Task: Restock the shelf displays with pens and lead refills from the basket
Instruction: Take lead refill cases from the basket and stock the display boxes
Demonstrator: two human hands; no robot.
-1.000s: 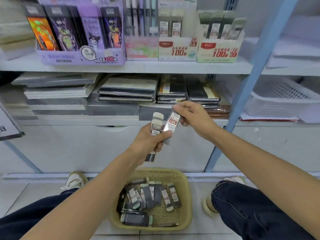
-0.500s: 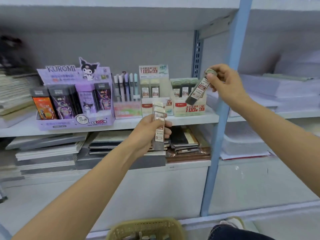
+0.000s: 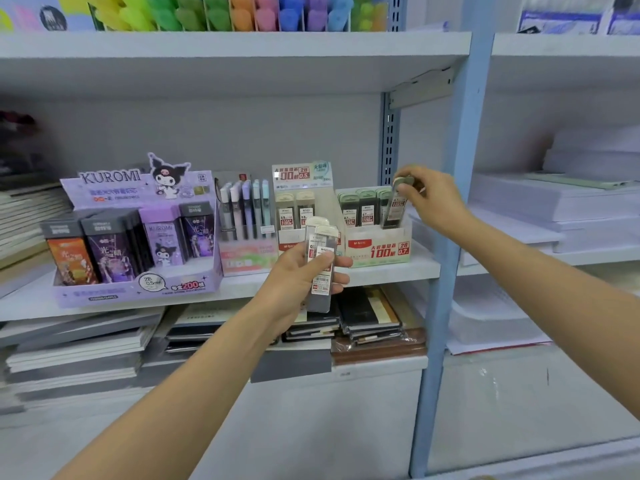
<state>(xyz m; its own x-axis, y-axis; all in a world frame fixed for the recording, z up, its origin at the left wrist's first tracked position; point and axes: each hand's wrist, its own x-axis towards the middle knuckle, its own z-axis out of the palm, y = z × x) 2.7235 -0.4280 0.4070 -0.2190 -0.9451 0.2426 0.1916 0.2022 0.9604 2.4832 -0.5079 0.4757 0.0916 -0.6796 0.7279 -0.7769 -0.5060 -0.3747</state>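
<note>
My right hand (image 3: 431, 199) pinches the cap of one lead refill case (image 3: 394, 207) and holds it upright at the right end of the 0.7 display box (image 3: 379, 249), beside several green-capped refills standing in it. My left hand (image 3: 299, 278) grips a small stack of lead refill cases (image 3: 320, 268) in front of the shelf edge, below the 0.5 display box (image 3: 298, 209). A pen display (image 3: 244, 216) stands just left of that box. The basket is out of view.
A purple Kuromi display (image 3: 138, 237) fills the shelf's left part. A blue upright post (image 3: 450, 237) stands close to my right wrist. Notebooks (image 3: 367, 317) are stacked on the shelf below, paper reams (image 3: 561, 202) lie to the right, and coloured pens (image 3: 242, 12) stand on the shelf above.
My view rose from the basket to the shelf. My right hand carried its single refill from near my left hand up to the 0.7 box and lowered it to the box's right end.
</note>
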